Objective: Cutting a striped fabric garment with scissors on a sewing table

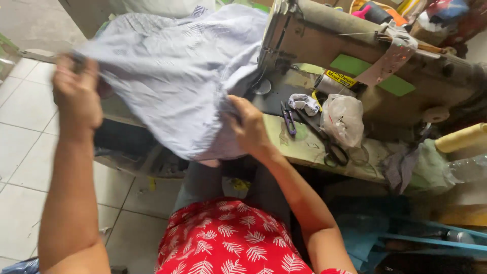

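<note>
Left hand grip: the left hand (77, 96) is raised at the left of the scene, fingers curled together and clamped on one edge of the pale blue finely striped cotton cloth (177, 76).
Right hand grip: the right hand (249, 127) is at the near edge of the table, fingers closed and pinching a bunched fold of the same cloth.
Cloth: it hangs stretched between the two hands, lifted off the table at the left, its far right part draped against the head of the sewing machine; its lower edge sags toward the person's lap.
Sewing machine: the worn beige industrial sewing machine (355, 45) stands on the far right of the table, just beside the cloth.
Table: the scuffed green-topped table (304, 147) carries the small things to the right of the right hand.
Small things: purple-handled thread snips (288, 119) lie just right of the right hand; black-handled scissors (327, 144) lie further right; a crumpled clear plastic bag (344, 119) rests beside them, near the machine.
Floor: pale square tiles (25, 147) show at the left, below the left arm.
</note>
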